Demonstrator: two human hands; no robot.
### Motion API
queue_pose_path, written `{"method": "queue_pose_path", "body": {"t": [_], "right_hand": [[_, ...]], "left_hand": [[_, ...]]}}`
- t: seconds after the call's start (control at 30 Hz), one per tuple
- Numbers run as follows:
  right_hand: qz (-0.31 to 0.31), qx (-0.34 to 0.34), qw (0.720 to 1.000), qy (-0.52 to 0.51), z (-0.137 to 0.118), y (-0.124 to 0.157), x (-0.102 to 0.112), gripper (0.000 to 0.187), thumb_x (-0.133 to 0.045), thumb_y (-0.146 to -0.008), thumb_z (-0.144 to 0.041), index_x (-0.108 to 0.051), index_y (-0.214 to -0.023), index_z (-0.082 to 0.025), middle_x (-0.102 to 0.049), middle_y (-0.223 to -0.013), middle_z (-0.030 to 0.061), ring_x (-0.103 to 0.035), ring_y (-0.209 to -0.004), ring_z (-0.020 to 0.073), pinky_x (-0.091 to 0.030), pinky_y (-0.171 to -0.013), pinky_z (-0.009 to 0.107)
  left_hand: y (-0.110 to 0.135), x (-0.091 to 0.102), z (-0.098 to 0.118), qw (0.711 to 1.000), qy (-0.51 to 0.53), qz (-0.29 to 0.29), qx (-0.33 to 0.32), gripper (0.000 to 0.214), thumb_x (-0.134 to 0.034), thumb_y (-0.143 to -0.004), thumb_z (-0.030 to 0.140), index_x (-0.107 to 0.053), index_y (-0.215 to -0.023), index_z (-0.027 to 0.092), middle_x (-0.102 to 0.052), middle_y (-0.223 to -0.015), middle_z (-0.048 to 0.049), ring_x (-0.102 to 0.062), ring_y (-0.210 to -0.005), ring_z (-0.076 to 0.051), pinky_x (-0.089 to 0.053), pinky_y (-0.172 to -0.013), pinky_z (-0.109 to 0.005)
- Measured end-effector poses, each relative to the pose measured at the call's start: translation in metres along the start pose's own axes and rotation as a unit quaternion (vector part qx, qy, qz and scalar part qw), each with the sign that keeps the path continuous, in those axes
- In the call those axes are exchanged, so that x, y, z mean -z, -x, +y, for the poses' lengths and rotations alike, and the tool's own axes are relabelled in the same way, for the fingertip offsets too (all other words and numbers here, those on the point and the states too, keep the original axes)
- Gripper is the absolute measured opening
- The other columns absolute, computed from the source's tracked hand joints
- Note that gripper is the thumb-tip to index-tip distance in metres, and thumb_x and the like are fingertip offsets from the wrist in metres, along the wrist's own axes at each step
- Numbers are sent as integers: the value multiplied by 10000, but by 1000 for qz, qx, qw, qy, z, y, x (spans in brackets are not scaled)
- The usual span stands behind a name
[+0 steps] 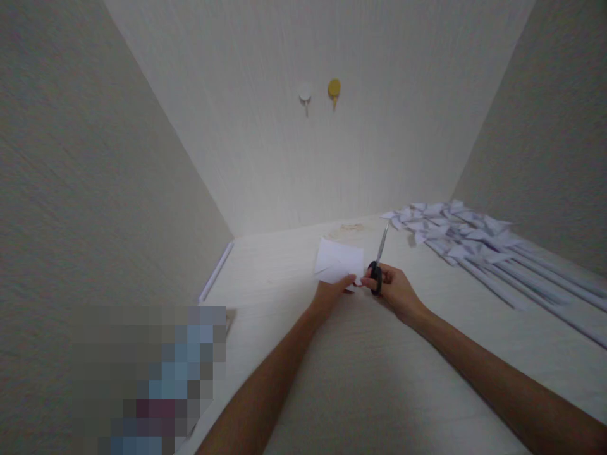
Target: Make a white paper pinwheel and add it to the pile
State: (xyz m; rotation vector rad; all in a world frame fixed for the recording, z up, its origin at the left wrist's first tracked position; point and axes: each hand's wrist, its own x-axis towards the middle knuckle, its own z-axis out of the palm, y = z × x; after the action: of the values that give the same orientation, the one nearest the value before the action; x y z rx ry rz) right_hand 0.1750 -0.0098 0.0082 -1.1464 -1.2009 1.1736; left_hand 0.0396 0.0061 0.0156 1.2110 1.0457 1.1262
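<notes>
Head view: your left hand [332, 291] is over the middle of the tabletop [265, 265], grip clamped on the lower right part of a white sheet of paper [339, 258], thumb on top. The sheet's far edge points toward the back wall [265, 158]. Your right hand [398, 292] is just beside it, grip closed on the black handles of the scissors [378, 263]; the blades point away from you, showing as one narrow line. Your right fingertips are close to the sheet's lower right corner; contact cannot be told. Crowding your right side: a heap of folded white paper shapes [455, 230], with white sticks [500, 291] running from it toward you and outward. In view, the blade tips come up near the left end of that heap. Well apart on your left, a single white rod [216, 272] lies along the tabletop's edge by the left wall [95, 158]. A pixelated patch hides the lower left. On the back wall, well above your hands, are a white hook [305, 96] and a yellow hook [334, 88], side by side.
</notes>
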Motion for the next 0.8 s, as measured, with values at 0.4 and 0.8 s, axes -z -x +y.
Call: {"method": "queue_pose_path", "body": {"t": [0.4, 0.8], "right_hand": [[-15, -1, 1000, -15, 4, -1, 0, 227, -694, -489, -212, -507, -603, -155, -499, -489, -57, -402, -435, 51, -271, -413, 180], [-13, 8, 1000, -22, 2, -1, -2, 293, -727, -455, -248, -481, -585, -158, -495, -491, -56, -408, -442, 55, -276, -419, 185]], "left_hand": [[-1, 0, 0, 1000, -1, 29, 10, 108, -633, -579, 235, -577, -556, 145, -587, -576, 12, -526, -507, -96, -459, -496, -227], [-1, 0, -3, 1000, -16, 16, 3, 130, -637, -575, 263, -584, -555, 146, -606, -615, -15, -537, -536, -116, -458, -506, -245]]}}
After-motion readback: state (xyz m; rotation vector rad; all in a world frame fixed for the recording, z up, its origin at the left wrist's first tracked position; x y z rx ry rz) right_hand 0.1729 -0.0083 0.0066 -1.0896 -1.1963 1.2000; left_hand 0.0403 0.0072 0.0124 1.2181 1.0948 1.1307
